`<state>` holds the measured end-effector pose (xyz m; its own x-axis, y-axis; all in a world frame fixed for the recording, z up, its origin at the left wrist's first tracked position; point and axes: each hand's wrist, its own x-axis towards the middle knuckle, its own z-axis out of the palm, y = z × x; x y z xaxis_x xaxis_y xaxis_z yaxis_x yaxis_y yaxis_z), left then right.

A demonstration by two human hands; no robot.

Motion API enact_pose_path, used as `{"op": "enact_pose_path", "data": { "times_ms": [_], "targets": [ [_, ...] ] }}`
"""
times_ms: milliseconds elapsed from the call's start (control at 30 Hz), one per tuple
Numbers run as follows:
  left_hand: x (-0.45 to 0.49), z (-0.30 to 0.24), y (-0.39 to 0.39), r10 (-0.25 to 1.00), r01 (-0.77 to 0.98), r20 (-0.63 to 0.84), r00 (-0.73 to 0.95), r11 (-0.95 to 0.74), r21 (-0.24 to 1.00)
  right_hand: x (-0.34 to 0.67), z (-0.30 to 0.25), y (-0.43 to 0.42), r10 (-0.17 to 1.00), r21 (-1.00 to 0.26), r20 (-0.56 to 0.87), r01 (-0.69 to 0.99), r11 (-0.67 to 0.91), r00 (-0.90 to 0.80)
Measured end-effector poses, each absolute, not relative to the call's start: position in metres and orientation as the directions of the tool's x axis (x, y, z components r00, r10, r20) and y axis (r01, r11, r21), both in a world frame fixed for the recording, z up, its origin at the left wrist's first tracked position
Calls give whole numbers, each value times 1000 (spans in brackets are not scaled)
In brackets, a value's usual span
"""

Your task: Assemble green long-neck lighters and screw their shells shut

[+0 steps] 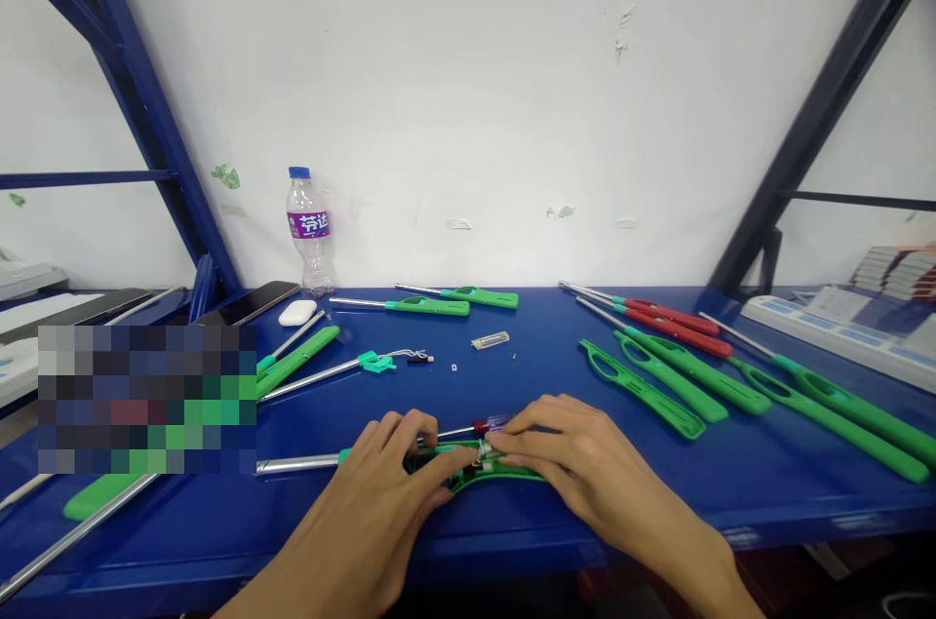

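An opened green long-nosed lighter (504,475) lies at the table's front edge, its metal tube pointing left and its inner parts showing. My left hand (395,468) is closed around its middle, thumb pressed toward the inner parts. With thumb and fingertips together, my right hand (577,448) pinches a small whitish, clear part (486,448) at the casing; the fingers partly hide it. Just behind both hands rests a screwdriver (459,431) with a red and purple handle. Farther back are a clear fuel tank (489,340) and a loose metal tube with a teal end piece (375,363).
An empty green half-shell (643,390) and several green and red lighters (680,331) lie on the right. Two green lighters (431,307) are at the back. A bottle (311,229), a white case (297,313) and a phone (253,302) stand or lie at the back left. A power strip (840,336) is far right.
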<state>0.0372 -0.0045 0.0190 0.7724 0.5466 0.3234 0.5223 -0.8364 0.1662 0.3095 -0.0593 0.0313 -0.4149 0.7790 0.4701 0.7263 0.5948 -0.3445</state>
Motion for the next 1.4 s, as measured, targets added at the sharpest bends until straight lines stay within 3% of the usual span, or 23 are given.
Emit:
{"op": "enact_pose_path", "data": {
  "times_ms": [400, 533, 600, 700, 867, 1133, 1300, 1400],
  "targets": [
    [38, 18, -2, 508, 504, 366, 780, -856, 114, 304, 38, -65, 833, -411, 416, 742, 529, -364],
    [37, 14, -1, 472, 493, 465, 749, -866, 85, 318, 47, -67, 801, -330, 533, 805, 493, -272],
    [35, 12, 1, 470, 502, 511, 720, -861, 85, 343, 51, -70, 769, -270, 621, 880, 391, -151],
    [33, 7, 3, 473, 518, 556, 684, -851, 87, 391, 51, -76, 743, -199, 668, 973, 116, 48],
    [31, 2, 5, 483, 540, 582, 655, -837, 88, 434, 32, -76, 778, -119, 619, 992, -34, 101],
    [31, 7, 0, 491, 563, 622, 610, -821, 97, 414, 24, -71, 762, -42, 647, 999, 2, 26],
    [32, 15, -7, 534, 592, 664, 523, -788, 167, 394, 32, -80, 733, -70, 676, 984, 166, -76],
    [31, 12, -5, 541, 591, 673, 504, -784, 188, 385, 31, -76, 773, -92, 630, 982, 163, -69]
  ]
}}
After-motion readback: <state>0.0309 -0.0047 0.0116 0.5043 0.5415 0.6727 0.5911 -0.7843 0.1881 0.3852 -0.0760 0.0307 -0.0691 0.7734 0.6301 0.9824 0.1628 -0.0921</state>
